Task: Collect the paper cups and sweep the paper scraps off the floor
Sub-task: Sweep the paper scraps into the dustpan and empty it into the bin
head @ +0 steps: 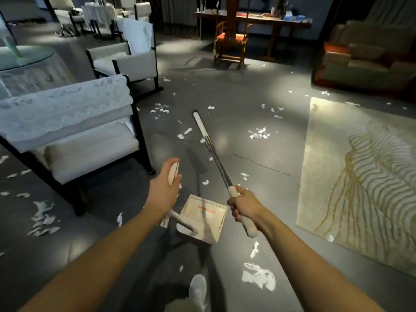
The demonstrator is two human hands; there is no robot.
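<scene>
Right hand [244,207] grips white-handled metal broom pole [216,158]; left hand [163,188] grips white dustpan handle [173,174].
Torn white paper scraps [258,132] litter grey floor [247,91], 9 to 2 o'clock; beige plastic dustpan [202,217] between hands.

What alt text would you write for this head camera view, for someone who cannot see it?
A person's right hand grips a long pole and the left hand a dustpan handle, above a dark floor strewn with paper scraps. An armchair stands left, a rug right.
</scene>
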